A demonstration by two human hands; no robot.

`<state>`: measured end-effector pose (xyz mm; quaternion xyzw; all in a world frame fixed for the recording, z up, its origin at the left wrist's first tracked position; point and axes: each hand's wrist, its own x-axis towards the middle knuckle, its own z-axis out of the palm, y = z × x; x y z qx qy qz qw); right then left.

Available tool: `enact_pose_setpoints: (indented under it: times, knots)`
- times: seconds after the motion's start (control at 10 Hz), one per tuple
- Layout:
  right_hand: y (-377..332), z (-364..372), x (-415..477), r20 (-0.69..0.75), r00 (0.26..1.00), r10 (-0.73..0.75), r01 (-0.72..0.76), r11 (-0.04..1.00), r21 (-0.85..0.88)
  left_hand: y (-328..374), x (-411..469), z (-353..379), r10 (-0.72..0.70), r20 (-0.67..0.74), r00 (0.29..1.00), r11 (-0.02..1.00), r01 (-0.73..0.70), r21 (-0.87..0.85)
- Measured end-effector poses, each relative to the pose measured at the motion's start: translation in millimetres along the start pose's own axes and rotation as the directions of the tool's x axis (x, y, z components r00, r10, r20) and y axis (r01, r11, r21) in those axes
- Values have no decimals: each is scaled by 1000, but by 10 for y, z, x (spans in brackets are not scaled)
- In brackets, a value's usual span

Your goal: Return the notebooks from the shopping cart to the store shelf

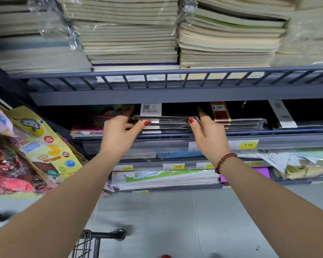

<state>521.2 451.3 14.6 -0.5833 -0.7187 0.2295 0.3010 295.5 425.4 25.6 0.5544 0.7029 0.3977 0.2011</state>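
Note:
A stack of black notebooks [168, 125] in clear wrap lies on the middle store shelf [280, 144], under a white barcode label. My left hand [119, 133] grips the stack's left end, thumb pressed on its front edge, fingers hidden behind. My right hand [209, 135] holds the right end the same way, index finger pointing into the shelf. A red bead bracelet circles my right wrist. A corner of the shopping cart [93, 241] shows at the bottom; its contents are out of view.
Tall piles of pale notebooks [131, 38] fill the upper shelf behind a blue rail [157, 79]. More black notebooks [244, 123] lie to the right, colourful ones [88, 127] to the left. Snack bags [37, 146] hang at left. Lower shelves hold paper packs above a grey floor.

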Motion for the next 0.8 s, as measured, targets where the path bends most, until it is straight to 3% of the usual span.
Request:
enact_pose_setpoints:
  times: [0.2, 0.5, 0.6, 0.7, 0.8]
  knots:
    - [-21, 28, 8, -91, 995, 37, -35, 999, 25, -64, 32, 60, 41, -19, 999, 999, -41, 0]
    - [-50, 35, -33, -63, 996, 59, -59, 998, -4, 44, -65, 30, 77, -24, 997, 995, -75, 64]
    - [-131, -11, -33, -4, 994, 108, -108, 994, -6, 76, -48, 0, 66, 41, 997, 996, -69, 61]
    - [-237, -99, -96, 81, 986, 146, -148, 989, 29, 76, -96, -107, 76, 96, 993, 983, -90, 159]
    - [-287, -237, -308, 190, 965, 179, -180, 984, -13, 90, -269, -254, 151, 79, 985, 897, -170, 407]
